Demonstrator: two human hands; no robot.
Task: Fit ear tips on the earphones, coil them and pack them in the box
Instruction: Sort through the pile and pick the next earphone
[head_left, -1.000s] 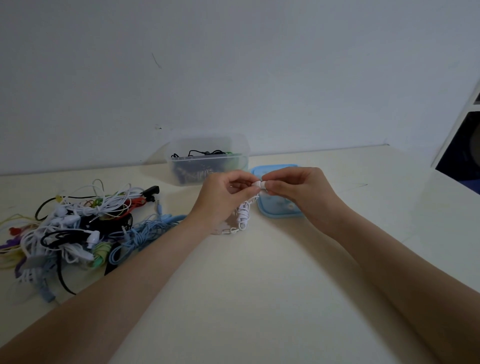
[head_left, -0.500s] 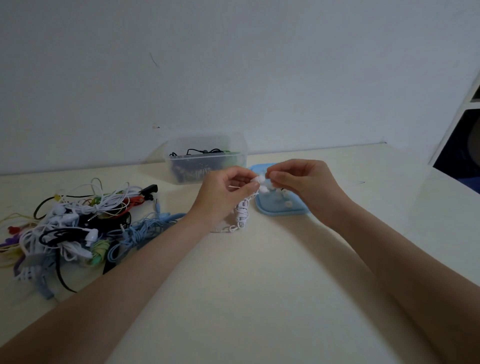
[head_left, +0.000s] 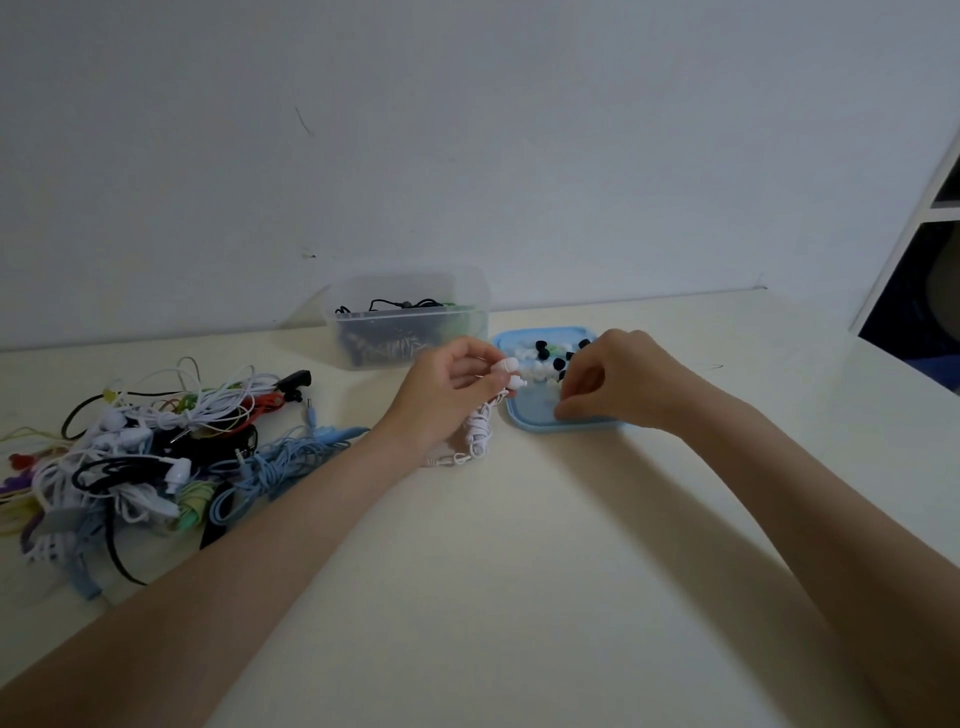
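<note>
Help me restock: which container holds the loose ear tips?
The shallow blue tray under the right hand, not the clear box behind, which holds coiled earphones.

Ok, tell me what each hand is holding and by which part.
The left hand pinches white earphones just behind the buds, cord dangling. The right hand is curled over the blue tray; any ear tip in it is hidden.

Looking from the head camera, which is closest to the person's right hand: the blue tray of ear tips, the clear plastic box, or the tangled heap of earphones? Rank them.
From the right hand:
1. Blue tray, directly beneath the fingertips.
2. Clear plastic box, behind and to the left, by the wall.
3. Tangled heap of earphones, far left on the table.
</note>
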